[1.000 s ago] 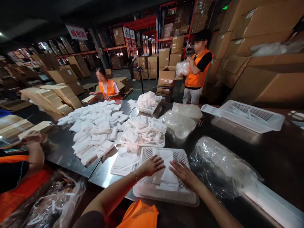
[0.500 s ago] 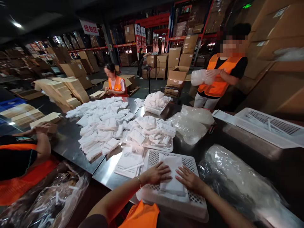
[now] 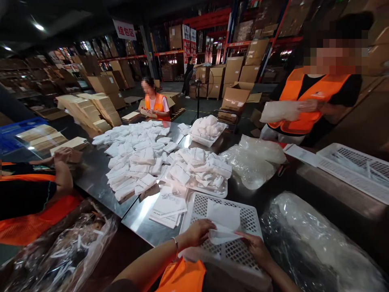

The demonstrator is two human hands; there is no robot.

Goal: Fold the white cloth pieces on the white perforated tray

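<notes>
I am pinching a white folded packet [image 3: 223,227] in both grips, left hand [image 3: 197,232] and right hand [image 3: 254,246], over the perforated white tray [image 3: 240,253].

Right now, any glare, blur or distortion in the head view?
Head view: wide-angle bend at the edges; ceiling-light glare on the steel table; surroundings dim, racks dark; white pouch sharp between left hand and right hand; plastic bag shiny.
</notes>
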